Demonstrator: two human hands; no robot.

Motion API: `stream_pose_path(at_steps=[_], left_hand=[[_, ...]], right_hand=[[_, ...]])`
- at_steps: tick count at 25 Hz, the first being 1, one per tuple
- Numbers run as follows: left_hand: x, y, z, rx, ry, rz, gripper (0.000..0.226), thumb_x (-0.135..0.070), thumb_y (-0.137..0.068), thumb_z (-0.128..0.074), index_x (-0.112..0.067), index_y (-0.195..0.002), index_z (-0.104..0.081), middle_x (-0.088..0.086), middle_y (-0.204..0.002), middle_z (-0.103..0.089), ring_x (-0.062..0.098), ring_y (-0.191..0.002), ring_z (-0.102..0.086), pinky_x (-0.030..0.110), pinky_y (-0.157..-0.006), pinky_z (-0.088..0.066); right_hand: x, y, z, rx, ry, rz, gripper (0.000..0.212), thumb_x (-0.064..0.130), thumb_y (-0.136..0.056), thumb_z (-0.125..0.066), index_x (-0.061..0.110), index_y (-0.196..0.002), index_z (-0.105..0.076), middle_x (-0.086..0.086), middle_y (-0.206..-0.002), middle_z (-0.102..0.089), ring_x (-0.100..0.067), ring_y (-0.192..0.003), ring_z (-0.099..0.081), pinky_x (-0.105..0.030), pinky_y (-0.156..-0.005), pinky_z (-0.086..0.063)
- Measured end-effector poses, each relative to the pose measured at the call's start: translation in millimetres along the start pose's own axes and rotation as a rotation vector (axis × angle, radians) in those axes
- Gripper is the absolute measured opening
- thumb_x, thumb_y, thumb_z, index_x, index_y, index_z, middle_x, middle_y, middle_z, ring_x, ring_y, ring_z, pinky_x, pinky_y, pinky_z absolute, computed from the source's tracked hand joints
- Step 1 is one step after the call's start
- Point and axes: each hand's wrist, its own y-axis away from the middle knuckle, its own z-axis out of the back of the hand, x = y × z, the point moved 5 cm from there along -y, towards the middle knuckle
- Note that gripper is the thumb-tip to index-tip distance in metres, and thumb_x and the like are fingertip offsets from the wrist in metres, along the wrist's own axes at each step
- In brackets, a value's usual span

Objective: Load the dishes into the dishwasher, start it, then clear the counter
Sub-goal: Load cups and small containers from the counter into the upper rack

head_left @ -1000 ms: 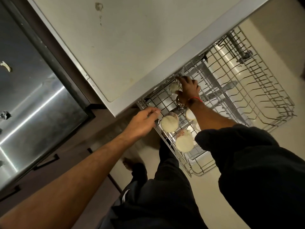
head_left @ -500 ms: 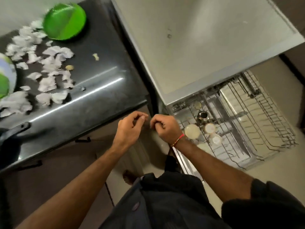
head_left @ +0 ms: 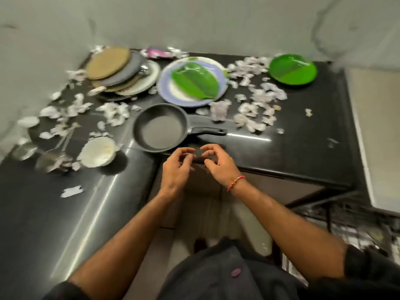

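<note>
— Where the black counter [head_left: 303, 152] bends round the corner, what is seen upon it?

— At the back left, a fanned stack of plates [head_left: 121, 71] is laid, tan and grey ones on top. Beside it a blue-rimmed white plate [head_left: 164, 87] is set, and a green leaf-shaped dish [head_left: 194, 83] is held in it. A round green plate [head_left: 293, 69] is placed near the back right.

— And nearer the front?

— A black frying pan [head_left: 160, 128] is found there, nothing visible inside, its handle turned to the right. To its left a white bowl [head_left: 98, 154] is stood; pale residue seems to be held in it, though blur prevents certainty. Steel spoons [head_left: 54, 161] are lain further left, blurred. White paper scraps [head_left: 257, 98] are scattered across much of the surface.

— How are the hands held?

— Both are raised over the counter's front edge, just this side of the pan. The left hand [head_left: 177, 167] is shown with fingers loosely curled, nothing pinched. The right hand [head_left: 218, 163], a beaded band at its wrist, is likewise loosely curled and empty. The fingertips are brought near one another but apart.

— And the dishwasher?

— Only a wire dishwasher rack [head_left: 357, 230] is glimpsed at the lower right, below the white dishwasher top [head_left: 381, 137]. Grey walls are seen behind.
</note>
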Motion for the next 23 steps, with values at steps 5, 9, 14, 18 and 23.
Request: stream_pose_path(at_steps=[5, 9, 14, 18, 23], left_hand=[[58, -7, 110, -0.317, -0.017, 0.118, 0.017, -0.023, -0.095, -0.062, -0.03, -0.11, -0.066, -0.001, -0.111, -0.066, 0.012, -0.079, -0.067, 0.04, -0.076, -0.06], [87, -11, 177, -0.525, -0.291, 0.248, 0.034, -0.02, -0.092, -0.066, -0.023, -0.125, -0.063, 0.01, -0.149, -0.037, 0.03, -0.127, -0.048, 0.046, -0.113, -0.04], [105, -28, 216, -0.477, -0.543, 0.295, 0.013, -0.027, -0.092, -0.07, -0.028, -0.105, -0.072, 0.003, -0.163, -0.023, 0.038, -0.146, -0.02, 0.059, -0.118, -0.023], [77, -33, 219, -0.493, -0.411, 0.115, 0.013, -0.034, -0.1, -0.056, -0.024, -0.106, -0.061, 0.007, -0.126, -0.06, 0.035, -0.127, -0.049, 0.05, -0.109, -0.037], [8, -19, 133, -0.218, 0.126, 0.202, 0.02, -0.034, -0.106, -0.048, -0.019, -0.096, -0.057, 0.002, -0.094, -0.064, 0.023, -0.091, -0.06, 0.044, -0.079, -0.052]], right_hand=[[34, -32, -94, 0.183, 0.007, -0.01, 0.038, -0.003, -0.088, -0.054, 0.028, -0.11, -0.058, -0.002, -0.109, -0.063, -0.022, -0.083, -0.061, -0.037, -0.074, -0.057], [48, -42, -141, 0.321, -0.051, -0.075, 0.041, -0.003, -0.091, -0.053, 0.029, -0.116, -0.056, -0.003, -0.123, -0.061, -0.022, -0.093, -0.064, -0.04, -0.081, -0.057], [56, -42, -160, 0.416, 0.008, -0.057, 0.038, 0.003, -0.093, -0.052, 0.029, -0.12, -0.057, -0.001, -0.118, -0.062, -0.019, -0.091, -0.067, -0.035, -0.08, -0.057], [57, -32, -140, 0.401, 0.106, 0.079, 0.042, 0.008, -0.093, -0.058, 0.03, -0.128, -0.055, 0.006, -0.119, -0.062, -0.023, -0.095, -0.067, -0.032, -0.085, -0.058], [63, -3, -92, 0.251, 0.126, 0.271, 0.075, 0.03, -0.085, -0.073, 0.038, -0.146, -0.03, 0.01, -0.147, -0.037, -0.007, -0.129, -0.044, -0.022, -0.098, -0.048]])
